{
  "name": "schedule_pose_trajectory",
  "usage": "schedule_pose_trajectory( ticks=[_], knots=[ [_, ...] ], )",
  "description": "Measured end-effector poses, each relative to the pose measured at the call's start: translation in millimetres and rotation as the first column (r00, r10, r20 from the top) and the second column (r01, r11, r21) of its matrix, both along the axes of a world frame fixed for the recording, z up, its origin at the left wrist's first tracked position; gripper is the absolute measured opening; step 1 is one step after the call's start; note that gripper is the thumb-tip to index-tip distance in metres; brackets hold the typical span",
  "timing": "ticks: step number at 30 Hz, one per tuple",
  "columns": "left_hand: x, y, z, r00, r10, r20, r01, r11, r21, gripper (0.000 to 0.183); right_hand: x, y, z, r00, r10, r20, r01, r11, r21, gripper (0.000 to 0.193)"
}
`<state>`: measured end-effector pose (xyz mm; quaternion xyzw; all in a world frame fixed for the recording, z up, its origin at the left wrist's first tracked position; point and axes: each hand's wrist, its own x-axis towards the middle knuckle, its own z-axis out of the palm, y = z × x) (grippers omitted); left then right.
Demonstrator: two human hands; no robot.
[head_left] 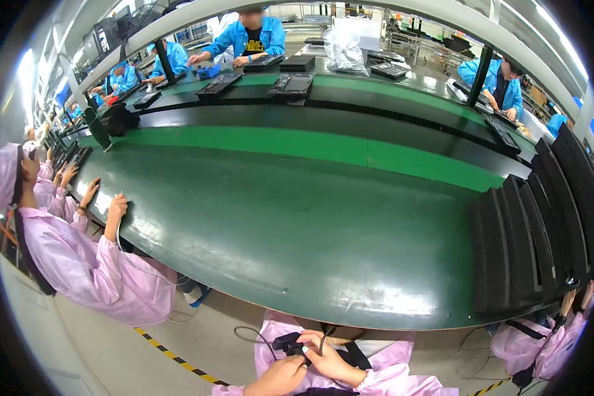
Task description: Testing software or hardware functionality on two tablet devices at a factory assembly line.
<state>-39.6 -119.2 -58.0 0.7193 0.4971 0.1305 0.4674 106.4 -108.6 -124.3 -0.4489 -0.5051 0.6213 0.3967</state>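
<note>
Low in the head view, over my lap, both my hands are closed around a small black device [288, 342] with a black cable [252, 329] looping from it. My left hand [282, 375] grips its lower end from the left. My right hand [331, 363] holds it from the right, fingers bent over its top. The device's exact kind is hard to make out, since fingers cover much of it. Both hands are below the near edge of the green worktable [297, 244], apart from its top.
Tall black panels [508, 244] stand in a row at the table's right end. A person in pink [79, 257] works at the left. Another pink sleeve [541, 346] is at the lower right. Across the table, people in blue handle open laptop-like units [290, 86].
</note>
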Motion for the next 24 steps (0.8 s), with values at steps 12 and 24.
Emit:
schedule_pose_trajectory(
  ticks=[12,24],
  knots=[
    [6,-10,-52,0.997,0.076,0.034,-0.083,0.927,0.365,0.017,4,0,-5,0.955,0.053,0.292,-0.005,0.987,-0.163,0.028],
    [21,10,-94,-0.018,0.664,0.747,-0.168,0.735,-0.657,0.069,-10,-2,1,0.963,0.028,0.269,-0.043,0.998,0.052,0.019]
  ],
)
